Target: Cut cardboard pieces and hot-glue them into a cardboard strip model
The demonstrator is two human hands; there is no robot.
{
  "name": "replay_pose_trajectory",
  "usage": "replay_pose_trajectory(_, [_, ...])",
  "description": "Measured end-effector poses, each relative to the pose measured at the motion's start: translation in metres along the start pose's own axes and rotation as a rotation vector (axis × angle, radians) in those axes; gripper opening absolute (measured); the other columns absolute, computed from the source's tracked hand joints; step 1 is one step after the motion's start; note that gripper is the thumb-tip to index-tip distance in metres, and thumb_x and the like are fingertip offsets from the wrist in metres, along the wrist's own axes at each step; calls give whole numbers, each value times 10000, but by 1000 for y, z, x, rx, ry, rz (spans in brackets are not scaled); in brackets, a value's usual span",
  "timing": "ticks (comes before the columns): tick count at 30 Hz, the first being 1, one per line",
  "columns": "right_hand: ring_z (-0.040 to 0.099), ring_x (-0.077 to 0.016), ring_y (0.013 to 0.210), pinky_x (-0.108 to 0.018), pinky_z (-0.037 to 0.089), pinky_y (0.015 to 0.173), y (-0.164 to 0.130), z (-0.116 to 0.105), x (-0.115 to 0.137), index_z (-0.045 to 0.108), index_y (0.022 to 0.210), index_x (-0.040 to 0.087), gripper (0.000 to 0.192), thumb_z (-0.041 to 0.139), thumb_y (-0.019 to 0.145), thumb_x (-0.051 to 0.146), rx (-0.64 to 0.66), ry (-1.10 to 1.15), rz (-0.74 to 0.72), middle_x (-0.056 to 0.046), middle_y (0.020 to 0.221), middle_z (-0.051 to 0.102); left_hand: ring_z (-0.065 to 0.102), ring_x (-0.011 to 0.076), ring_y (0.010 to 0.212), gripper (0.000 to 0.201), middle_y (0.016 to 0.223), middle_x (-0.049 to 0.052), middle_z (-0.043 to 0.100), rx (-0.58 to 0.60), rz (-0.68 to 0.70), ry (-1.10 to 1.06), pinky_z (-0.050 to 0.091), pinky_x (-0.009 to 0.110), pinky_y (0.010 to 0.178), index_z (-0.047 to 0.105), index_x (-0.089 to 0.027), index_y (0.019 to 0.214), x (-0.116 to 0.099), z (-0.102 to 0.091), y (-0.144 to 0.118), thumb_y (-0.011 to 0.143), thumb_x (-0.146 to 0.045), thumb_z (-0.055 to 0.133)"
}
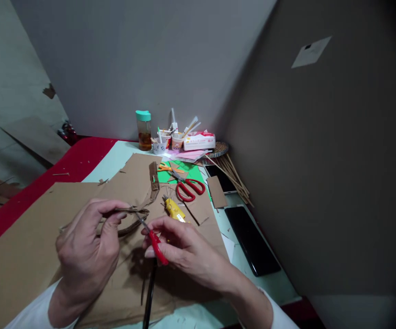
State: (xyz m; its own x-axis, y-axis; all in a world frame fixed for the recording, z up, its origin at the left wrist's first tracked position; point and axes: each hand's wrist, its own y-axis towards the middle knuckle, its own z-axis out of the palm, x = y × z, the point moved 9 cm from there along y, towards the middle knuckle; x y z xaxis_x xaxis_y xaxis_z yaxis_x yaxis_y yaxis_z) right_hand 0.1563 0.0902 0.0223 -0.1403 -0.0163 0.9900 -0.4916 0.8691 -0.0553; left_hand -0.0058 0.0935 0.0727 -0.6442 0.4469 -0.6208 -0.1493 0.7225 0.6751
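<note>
My left hand (88, 244) pinches a curved strip of brown cardboard (129, 217) above a large cardboard sheet (23, 246). My right hand (180, 249) grips small red-handled scissors (155, 242), whose blades point up-left and meet the strip's right end. A yellow craft knife (174, 209) lies just beyond my right hand on the cardboard.
Large red scissors (189, 187) and orange scissors (165, 167) lie on a green sheet (192, 172). Behind stand a teal-capped bottle (144, 130), cups of tools (170, 139) and a tissue pack (199, 140). Two phones (250, 240) and wooden sticks (235, 178) sit by the right wall.
</note>
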Motion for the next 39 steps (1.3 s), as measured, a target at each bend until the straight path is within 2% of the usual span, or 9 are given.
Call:
replay_pose_trajectory(4, [700, -180, 963, -214, 479, 657, -3, 2, -1, 613, 1156, 216, 199, 556, 993, 314, -20, 11, 33, -39, 1022, 678, 664, 214, 723, 108, 827, 12, 702, 26, -37, -49, 469, 354, 703, 698, -253, 893, 3, 4, -1, 922, -223, 599])
replay_pose_trajectory(7, [699, -174, 884, -216, 489, 628, -10, 12, -9, 622, 1113, 218, 246, 618, 960, 411, -12, 0, 53, -26, 961, 686, 633, 189, 690, 56, 803, 1, 671, 4, -127, -86, 456, 340, 693, 685, -219, 871, 14, -4, 13, 880, -186, 641])
replay_pose_trajectory(10, [721, -188, 820, -243, 548, 645, -24, 15, -21, 620, 1017, 196, 370, 712, 863, 519, -7, -39, 71, -22, 863, 698, 573, 143, 635, 85, 768, -43, 555, -207, -292, -121, 433, 296, 637, 582, -196, 938, 39, -34, 34, 886, -164, 640])
replay_pose_trajectory(12, [728, -190, 839, -275, 586, 695, -33, -4, -26, 577, 1070, 189, 377, 618, 921, 533, -112, -108, 84, -56, 953, 715, 546, 116, 600, 113, 792, -48, 548, -257, -375, -189, 413, 275, 595, 559, -190, 930, 52, -41, 42, 876, -183, 658])
replay_pose_trajectory(17, [677, -211, 1026, -384, 570, 909, -44, -96, -23, 530, 1288, 172, 281, 514, 1037, 299, -542, -555, 148, -123, 1260, 641, 582, 115, 615, 106, 742, -46, 614, -120, -451, -455, 492, 249, 625, 634, -183, 871, 52, -16, 37, 799, -161, 709])
replay_pose_trajectory(21, [658, -268, 1120, -491, 566, 942, -38, -137, -28, 616, 1290, 170, 329, 657, 998, 315, -695, -960, 338, -104, 1302, 638, 569, 102, 593, 168, 723, -50, 632, -45, -558, -620, 491, 207, 555, 664, -183, 835, 54, 1, 26, 706, -183, 771])
replay_pose_trajectory(28, [671, -262, 1107, -470, 583, 922, -21, -149, -35, 630, 1288, 169, 336, 664, 998, 336, -646, -1333, 550, -111, 1308, 646, 567, 111, 561, 318, 659, -23, 642, 160, -775, -771, 499, 176, 465, 696, -155, 803, 54, 14, 26, 550, -256, 861])
replay_pose_trajectory(32, [679, -257, 1088, -462, 587, 910, -14, -156, -37, 633, 1281, 166, 334, 666, 997, 337, -529, -1411, 575, -109, 1290, 654, 554, 101, 547, 346, 680, -18, 648, 183, -836, -828, 510, 174, 439, 696, -158, 771, 49, 11, 35, 478, -212, 874])
replay_pose_trajectory(39, [693, -236, 1032, -426, 602, 865, 9, -151, -24, 640, 1261, 175, 305, 660, 1002, 335, -447, -1496, 506, -95, 1244, 671, 588, 112, 604, 235, 734, -8, 630, 171, -859, -952, 531, 180, 490, 698, -169, 790, 46, 5, 35, 614, -201, 850])
